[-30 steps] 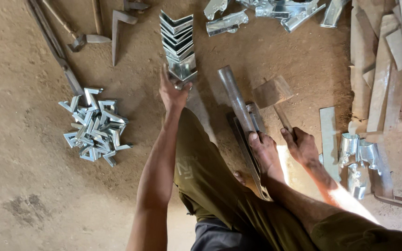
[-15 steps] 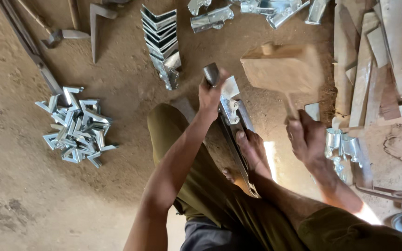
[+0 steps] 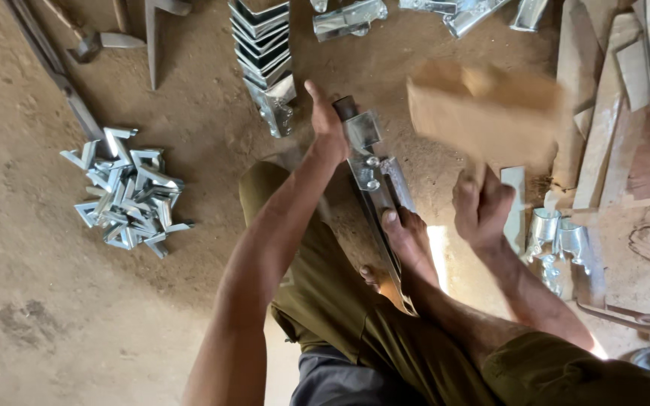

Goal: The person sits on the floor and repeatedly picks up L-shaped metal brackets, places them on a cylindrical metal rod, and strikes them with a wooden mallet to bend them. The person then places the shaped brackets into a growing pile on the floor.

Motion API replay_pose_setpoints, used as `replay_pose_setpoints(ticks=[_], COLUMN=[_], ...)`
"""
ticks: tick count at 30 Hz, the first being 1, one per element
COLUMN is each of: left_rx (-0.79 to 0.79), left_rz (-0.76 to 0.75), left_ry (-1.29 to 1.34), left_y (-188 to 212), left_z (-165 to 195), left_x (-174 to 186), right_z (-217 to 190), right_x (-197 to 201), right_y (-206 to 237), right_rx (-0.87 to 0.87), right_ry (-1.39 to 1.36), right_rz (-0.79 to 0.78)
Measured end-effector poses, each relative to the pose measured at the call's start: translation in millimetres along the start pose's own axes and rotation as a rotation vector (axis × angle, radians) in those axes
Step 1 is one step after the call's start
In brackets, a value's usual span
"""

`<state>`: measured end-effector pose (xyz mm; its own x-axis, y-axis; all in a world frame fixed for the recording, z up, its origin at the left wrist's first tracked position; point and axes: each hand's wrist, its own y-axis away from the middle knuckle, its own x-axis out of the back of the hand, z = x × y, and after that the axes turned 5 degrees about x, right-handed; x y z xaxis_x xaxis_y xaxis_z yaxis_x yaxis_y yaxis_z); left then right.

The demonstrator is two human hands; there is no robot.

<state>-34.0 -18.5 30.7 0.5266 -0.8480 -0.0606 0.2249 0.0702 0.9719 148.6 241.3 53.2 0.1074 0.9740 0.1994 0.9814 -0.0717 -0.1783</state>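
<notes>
The wooden mallet [image 3: 483,113], low beside the iron bar a second ago, is now raised and motion-blurred, gripped at its handle by the right hand [image 3: 481,207]. The long iron bar [image 3: 381,203] is pinned to the dirt floor by a bare foot [image 3: 408,240]. The left hand [image 3: 326,120], moved back from the stacked brackets [image 3: 261,45], is closed beside the shiny bracket [image 3: 362,131] on the bar's far end; a strike appears imminent.

Bracket pile [image 3: 128,197] left, wooden planks [image 3: 626,113] right
</notes>
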Motion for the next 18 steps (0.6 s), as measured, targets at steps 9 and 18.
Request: replay_pose_setpoints(ticks=[9, 18], left_rx=[0.123, 0.203], left_rz=[-0.458, -0.827], left_ry=[0.080, 0.104], left_y=[10.1, -6.7], left_z=[14.4, 18.8], left_x=[5.9, 8.9], right_z=[2.8, -4.4], right_x=[-27.1, -30.2], right_y=[-33.8, -38.2], right_rx=[-0.051, -0.173], right_ry=[0.056, -0.051], right_rz=[-0.083, -0.044])
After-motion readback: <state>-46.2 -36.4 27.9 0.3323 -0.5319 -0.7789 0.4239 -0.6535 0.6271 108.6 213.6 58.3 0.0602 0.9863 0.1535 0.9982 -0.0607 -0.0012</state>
